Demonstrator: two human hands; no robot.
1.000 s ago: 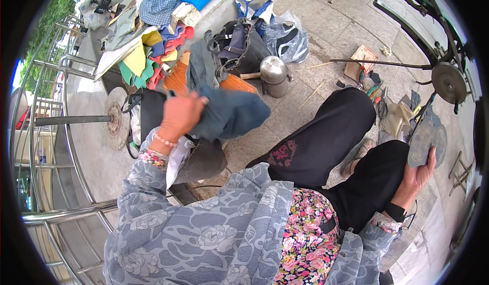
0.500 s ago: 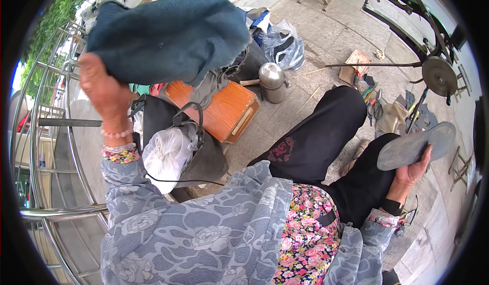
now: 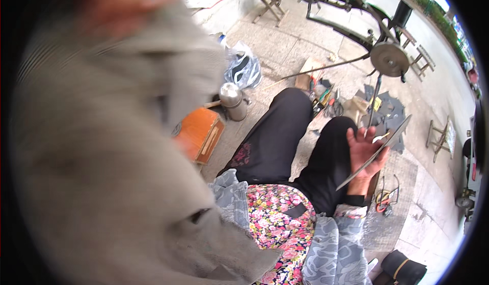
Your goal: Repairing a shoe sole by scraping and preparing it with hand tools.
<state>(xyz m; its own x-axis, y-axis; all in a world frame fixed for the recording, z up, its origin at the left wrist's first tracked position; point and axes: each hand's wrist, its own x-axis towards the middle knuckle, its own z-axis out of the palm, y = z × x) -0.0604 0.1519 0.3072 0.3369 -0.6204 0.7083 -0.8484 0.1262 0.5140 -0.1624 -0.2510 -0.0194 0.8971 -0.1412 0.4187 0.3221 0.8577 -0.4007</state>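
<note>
At the upper left, my left hand (image 3: pixel 135 2) is raised close to the camera and smeared by motion. From it hangs a large grey-brown cloth (image 3: pixel 112 147), also blurred, which covers most of the left side. My right hand (image 3: pixel 364 152) is by my right knee, holding a thin grey shoe sole (image 3: pixel 351 179) edge-on and slanted. Several of its fingers stretch up beside the sole. My lap, with black trousers (image 3: pixel 272 142) and a floral top (image 3: pixel 277 208), lies between the two hands.
An orange-brown wooden box (image 3: pixel 201 132) and a metal flask (image 3: pixel 233 102) stand left of my knees. A clear plastic bag (image 3: pixel 243 66) lies beyond. Ahead is a hand-cranked machine (image 3: pixel 389 58), near tools (image 3: pixel 326 102) and dark scraps (image 3: pixel 392 112). Folding stools (image 3: pixel 270 2) stand farther off.
My left hand has come up toward the camera, and the cloth now shows its grey-brown side. The sole has turned from flat to edge-on. The whole view has swung to the right.
</note>
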